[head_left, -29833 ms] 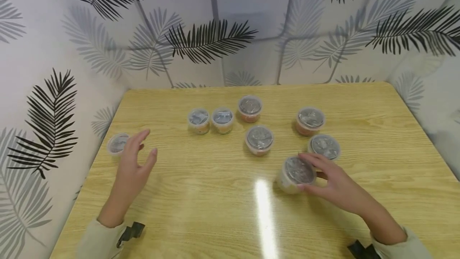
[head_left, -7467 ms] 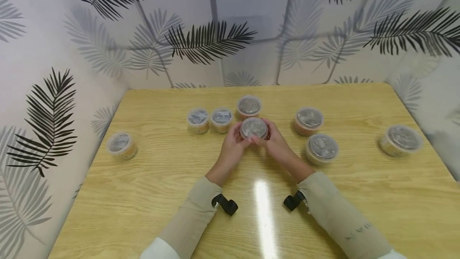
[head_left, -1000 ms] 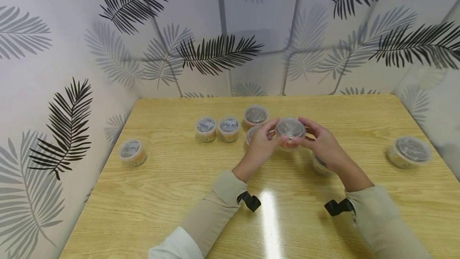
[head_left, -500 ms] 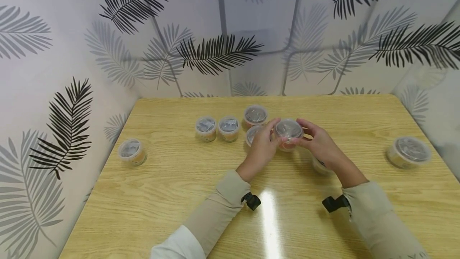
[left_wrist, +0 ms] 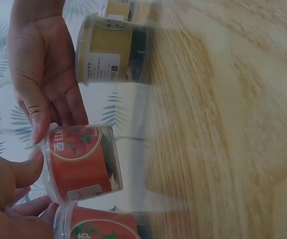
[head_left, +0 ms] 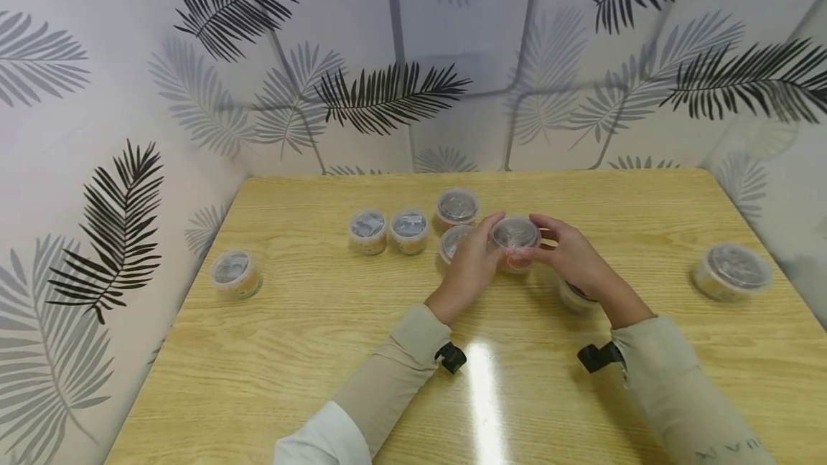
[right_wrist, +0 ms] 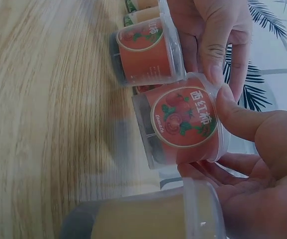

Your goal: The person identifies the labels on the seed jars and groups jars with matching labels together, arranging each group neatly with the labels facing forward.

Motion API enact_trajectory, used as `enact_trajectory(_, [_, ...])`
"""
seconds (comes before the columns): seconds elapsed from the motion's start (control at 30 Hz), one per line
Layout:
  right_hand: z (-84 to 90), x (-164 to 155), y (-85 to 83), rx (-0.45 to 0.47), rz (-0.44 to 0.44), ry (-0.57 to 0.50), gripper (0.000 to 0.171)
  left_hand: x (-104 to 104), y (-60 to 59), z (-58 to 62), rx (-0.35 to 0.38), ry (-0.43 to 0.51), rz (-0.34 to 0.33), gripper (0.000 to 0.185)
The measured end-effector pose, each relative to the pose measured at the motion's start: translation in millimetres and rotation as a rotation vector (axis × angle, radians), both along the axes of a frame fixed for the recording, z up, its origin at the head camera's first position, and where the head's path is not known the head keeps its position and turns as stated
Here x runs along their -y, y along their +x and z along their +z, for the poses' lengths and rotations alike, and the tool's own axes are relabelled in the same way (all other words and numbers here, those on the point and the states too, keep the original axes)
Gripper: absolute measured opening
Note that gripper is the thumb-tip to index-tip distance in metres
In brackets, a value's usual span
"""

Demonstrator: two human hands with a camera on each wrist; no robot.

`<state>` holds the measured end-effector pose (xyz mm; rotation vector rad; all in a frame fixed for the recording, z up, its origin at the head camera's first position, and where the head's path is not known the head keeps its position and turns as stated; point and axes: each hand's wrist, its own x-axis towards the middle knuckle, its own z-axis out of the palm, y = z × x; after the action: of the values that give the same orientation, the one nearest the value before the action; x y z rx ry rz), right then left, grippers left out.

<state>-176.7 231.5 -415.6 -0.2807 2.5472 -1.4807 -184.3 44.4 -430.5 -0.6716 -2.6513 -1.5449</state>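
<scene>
Both hands hold a small clear plastic tub with a red tomato label [head_left: 515,234] and a transparent lid, right of the table's middle. My left hand [head_left: 474,264] grips its left side, and my right hand [head_left: 578,260] its right side. The thumbs press on the near side of the rim, tips almost meeting in the right wrist view. In the left wrist view, the held tub [left_wrist: 83,162] appears raised off the table and slightly tilted. A second red-labelled tub [right_wrist: 145,52] stands beside my left hand. Under my right hand is a yellow-labelled tub [head_left: 577,298], partly hidden.
On the wooden table [head_left: 291,350], another red tub [head_left: 457,205] stands behind. Two smaller orange-labelled tubs [head_left: 368,230] are left of it. One more small tub [head_left: 235,273] is far left; a wide yellow tub [head_left: 732,271] is far right. Leaf-patterned fabric [head_left: 452,120] hangs behind.
Over the last second the held tub moved slightly left and lower. Before, the hands held the neighbouring red tub, now left of it; the wide yellow tub went from centre-right to far right.
</scene>
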Motion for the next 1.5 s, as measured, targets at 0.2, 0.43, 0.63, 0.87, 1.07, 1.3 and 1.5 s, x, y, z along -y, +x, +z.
enact_trajectory(0.2, [-2.1, -1, -6.2, -0.014, 0.059, 0.030, 0.076, 0, -0.9, 0.6, -0.026, -0.067, -0.024, 0.057])
enact_trajectory(0.43, [0.4, 1, -9.6, -0.027, 0.106, 0.065, 0.073, -2, -2.9, -0.6, -0.077, -0.171, -0.063, 0.060])
enact_trajectory(0.63, [-0.3, 2, -11.3, 0.001, 0.114, 0.096, 0.072, -3, -2.2, 1.7, -0.109, -0.233, -0.071, 0.061])
enact_trajectory(0.87, [-0.9, 2, -11.0, 0.004, 0.085, 0.184, 0.072, -2, -1.1, 3.7, -0.081, -0.210, -0.095, 0.061])
enact_trajectory(1.07, [-0.4, 3, -11.0, -0.003, 0.077, 0.214, 0.070, 0, -3.4, 0.5, -0.048, -0.205, -0.101, 0.060])
enact_trajectory(1.3, [1.8, 4, -7.1, -0.004, 0.079, 0.207, 0.070, 1, -4.0, -1.8, -0.079, -0.153, -0.095, 0.052])
enact_trajectory(1.5, [2.9, -1, -1.1, -0.069, 0.037, 0.144, 0.073, 1, 3.2, 5.0, -0.163, -0.070, -0.082, 0.045])
